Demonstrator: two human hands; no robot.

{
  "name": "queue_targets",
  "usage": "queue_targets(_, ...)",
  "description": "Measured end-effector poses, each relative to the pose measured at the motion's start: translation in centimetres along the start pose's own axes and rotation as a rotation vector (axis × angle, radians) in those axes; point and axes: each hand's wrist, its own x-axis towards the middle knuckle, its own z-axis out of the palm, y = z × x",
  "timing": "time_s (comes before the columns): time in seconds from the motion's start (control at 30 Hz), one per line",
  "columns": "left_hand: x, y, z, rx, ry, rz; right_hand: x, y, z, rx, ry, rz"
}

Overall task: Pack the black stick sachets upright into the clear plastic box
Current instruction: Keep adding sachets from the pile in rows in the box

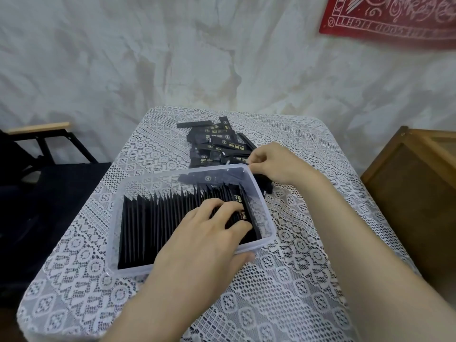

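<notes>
The clear plastic box (261, 201) sits in the middle of the lace-covered table. A long row of black stick sachets (158, 218) stands on edge inside it, filling most of its length. My left hand (209, 230) reaches into the box, fingers pressing against the right end of the row, thumb outside the near wall. A loose pile of black sachets (217, 141) lies behind the box. My right hand (274, 161) is at the box's far right corner, fingers curled and pinching a few sachets (265, 185) that hang beside the box wall.
The table wears a white lace cloth (296, 280). A wooden cabinet (414, 183) stands to the right, and a dark chair (49, 154) to the left. One sachet (195, 124) lies apart at the back of the pile.
</notes>
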Motion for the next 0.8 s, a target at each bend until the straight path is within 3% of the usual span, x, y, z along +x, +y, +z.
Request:
queue_targets(0.1, 0.0, -0.1, -0.2, -0.022, -0.025, -0.009, 0.6, -0.8, 0.8, -0.046, -0.099, 0.01)
queue_targets(0.5, -0.2, 0.3, -0.4, -0.026, 0.008, -0.015, -1.9, 0.4, 0.4, 0.072, -0.096, 0.081)
queue_targets(0.6, -0.2, 0.3, -0.5, 0.019, 0.004, -0.027, -3.2, 0.1, -0.7, 0.15, -0.01, 0.09)
queue_targets(0.73, -0.2, 0.2, -0.2, 0.049, -0.014, -0.019, -5.5, -1.6, -2.7, 0.306, 0.231, 0.036)
queue_targets(0.8, -0.2, 0.2, -0.1, 0.065, -0.014, -0.026, -6.8, -3.4, -2.7, 0.403, 0.235, -0.017)
